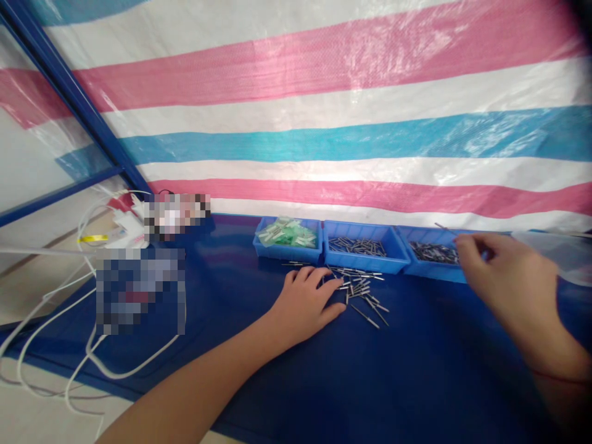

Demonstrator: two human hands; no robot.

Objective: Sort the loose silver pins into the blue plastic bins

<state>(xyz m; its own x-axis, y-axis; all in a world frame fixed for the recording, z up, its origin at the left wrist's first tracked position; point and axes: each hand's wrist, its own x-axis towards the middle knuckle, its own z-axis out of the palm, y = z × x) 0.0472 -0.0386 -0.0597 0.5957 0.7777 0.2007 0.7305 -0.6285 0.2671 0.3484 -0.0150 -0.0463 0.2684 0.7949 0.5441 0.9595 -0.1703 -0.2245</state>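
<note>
My left hand [308, 302] lies palm down on the blue table, fingers spread, at the left edge of a loose pile of thin metal pins [358, 287]. Each pin has a bright, thicker silver part and a thin dark part. My right hand [509, 277] is raised at the front of the right blue bin [437, 269]. Thumb and forefinger are pinched on one metal pin [444, 227], which sticks out to the left above that bin. More pins lie inside the right bin and the middle blue bin [365, 263].
The left blue bin [289, 253] holds small clear-green bags. White cables [134, 375] and a power strip [132, 229] lie at the left, beside blurred-out items. A striped plastic sheet [296, 142] hangs behind the table [393, 382]. Clear plastic [568, 256] sits at the far right.
</note>
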